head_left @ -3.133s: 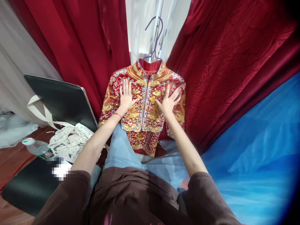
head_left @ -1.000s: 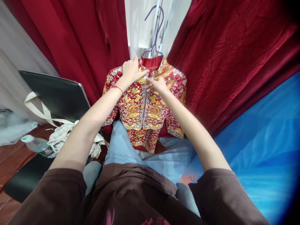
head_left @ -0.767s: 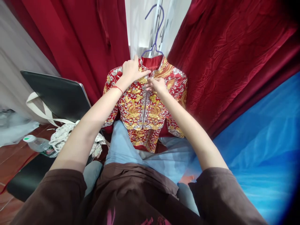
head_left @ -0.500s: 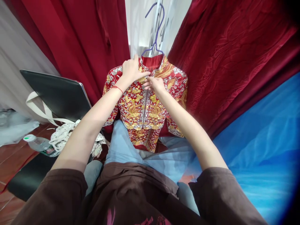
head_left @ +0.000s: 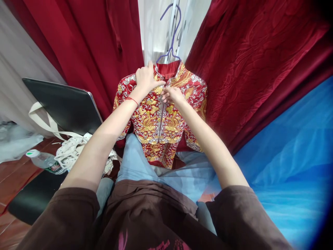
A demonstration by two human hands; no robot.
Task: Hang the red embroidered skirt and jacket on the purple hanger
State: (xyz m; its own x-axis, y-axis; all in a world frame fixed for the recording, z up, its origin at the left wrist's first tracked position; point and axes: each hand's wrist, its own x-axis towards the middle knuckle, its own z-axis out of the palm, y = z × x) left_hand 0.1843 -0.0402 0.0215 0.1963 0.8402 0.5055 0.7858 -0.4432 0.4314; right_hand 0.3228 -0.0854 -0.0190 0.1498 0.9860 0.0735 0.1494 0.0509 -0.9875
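Observation:
A red jacket with gold and silver embroidery and a stand-up collar hangs upright on a purple hanger. A dark seam, like a zip, runs down its front. My left hand is closed on the jacket beside the collar, its thumb stretched to the top of the front opening. Just below that thumb, my right hand pinches at the top of the front seam; what lies between its fingertips is too small to make out. An embroidered red piece shows below the jacket's hem, between my knees.
Red curtains hang behind on both sides, with blue cloth at the right. To the left are a black chair, a white strap with dotted cloth, and a plastic bottle. A metal pole stands behind the hanger.
My right hand has shifted slightly down, and its fingers have curled in more. The left hand keeps its place by the collar. The jacket has barely moved.

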